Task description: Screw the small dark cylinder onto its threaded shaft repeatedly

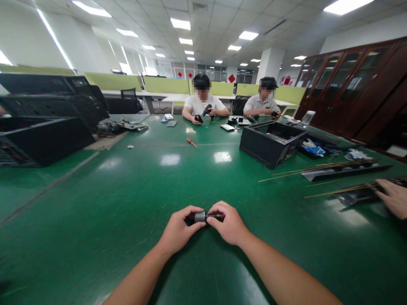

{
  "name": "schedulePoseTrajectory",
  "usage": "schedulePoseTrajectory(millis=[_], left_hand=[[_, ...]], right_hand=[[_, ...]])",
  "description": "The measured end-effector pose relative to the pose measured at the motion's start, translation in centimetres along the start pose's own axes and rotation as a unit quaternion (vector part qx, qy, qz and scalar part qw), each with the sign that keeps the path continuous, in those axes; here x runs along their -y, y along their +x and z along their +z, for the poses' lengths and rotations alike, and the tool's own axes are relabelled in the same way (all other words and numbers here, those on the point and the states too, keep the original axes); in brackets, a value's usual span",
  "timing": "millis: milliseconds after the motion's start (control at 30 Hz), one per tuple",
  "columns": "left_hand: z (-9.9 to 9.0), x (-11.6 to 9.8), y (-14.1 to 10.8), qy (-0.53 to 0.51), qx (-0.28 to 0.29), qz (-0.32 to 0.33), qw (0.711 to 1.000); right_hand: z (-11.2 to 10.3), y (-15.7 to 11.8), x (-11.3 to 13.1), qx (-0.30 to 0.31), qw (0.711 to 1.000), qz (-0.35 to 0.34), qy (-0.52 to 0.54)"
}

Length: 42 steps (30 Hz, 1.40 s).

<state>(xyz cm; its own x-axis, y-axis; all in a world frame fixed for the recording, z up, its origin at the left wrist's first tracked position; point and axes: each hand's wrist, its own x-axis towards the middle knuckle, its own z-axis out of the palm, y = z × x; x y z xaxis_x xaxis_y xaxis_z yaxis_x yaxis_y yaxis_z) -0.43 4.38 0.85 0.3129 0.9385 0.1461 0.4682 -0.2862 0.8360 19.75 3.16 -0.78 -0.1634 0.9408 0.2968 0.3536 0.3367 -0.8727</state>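
Observation:
Between my two hands is a short cylindrical thing [199,217] with a silver-grey collar and dark reddish ends; its exact kind I cannot make out. My left hand [180,226] grips the thicker left end, thumb below and fingers above. Around the thinner, ridged dark part on the right, my right hand [229,222] is closed with thumb and fingers. The piece lies sideways, low over the green tabletop [133,220]. Fingers hide both of its ends in part. Farther out on the table lies an orange-handled screwdriver [190,142].
A black computer case [270,146] stands right of centre, with more cases [44,135] at left. Thin brass-coloured rods [286,173] lie at right, near another person's hand [394,197]. Two people [203,103] sit across the table, one holding a power drill [207,110].

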Motion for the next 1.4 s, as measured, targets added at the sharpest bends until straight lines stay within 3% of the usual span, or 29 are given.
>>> schedulePoseTrajectory(millis=[1400], left_hand=[[0.11, -0.17, -0.02, 0.006, -0.028, 0.023, 0.999]], right_hand=[[0.02, 0.06, -0.32, -0.002, 1.000, 0.025, -0.006]])
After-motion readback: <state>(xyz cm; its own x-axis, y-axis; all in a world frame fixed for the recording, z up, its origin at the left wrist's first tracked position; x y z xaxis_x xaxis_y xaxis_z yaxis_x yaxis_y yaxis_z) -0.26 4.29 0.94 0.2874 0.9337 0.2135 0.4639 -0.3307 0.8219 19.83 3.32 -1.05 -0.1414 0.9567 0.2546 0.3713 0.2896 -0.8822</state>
